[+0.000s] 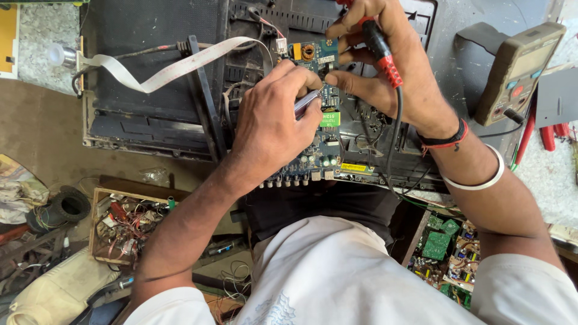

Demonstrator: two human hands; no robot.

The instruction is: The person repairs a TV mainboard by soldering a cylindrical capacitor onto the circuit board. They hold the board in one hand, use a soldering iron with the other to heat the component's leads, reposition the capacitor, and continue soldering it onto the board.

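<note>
two probes on a crowded board: where a slip would bite

while both hands sit this close over the board (318, 120), the main risk is, as i judge it, a tip skating across neighbouring solder points. the left hand (271, 129) is clenched around a slim probe (306, 102), its tip hidden among the parts near the green label. the right hand (379, 66) grips the red-and-black probe (382, 54) between thumb and fingers, tip pressed at the board's upper part; the exact contact spot is covered by fingers.

the board lies on the black back panel (156, 90) of an opened set, on the bench (548, 168), directly in front of the person.

- the parts are packed tight, so a small tremor could bridge two pins.
- the black lead (397, 132) hangs down from the right hand across the board; a tug on it could drag the tip off.
- the meter (519, 71) stands tilted to the right, well apart from the hands, so reading it means looking away from the tips.
- the white ribbon cable (162, 69) lies loose on the panel; snagging it could shift things.
- whether the board is powered i cannot tell.
</note>
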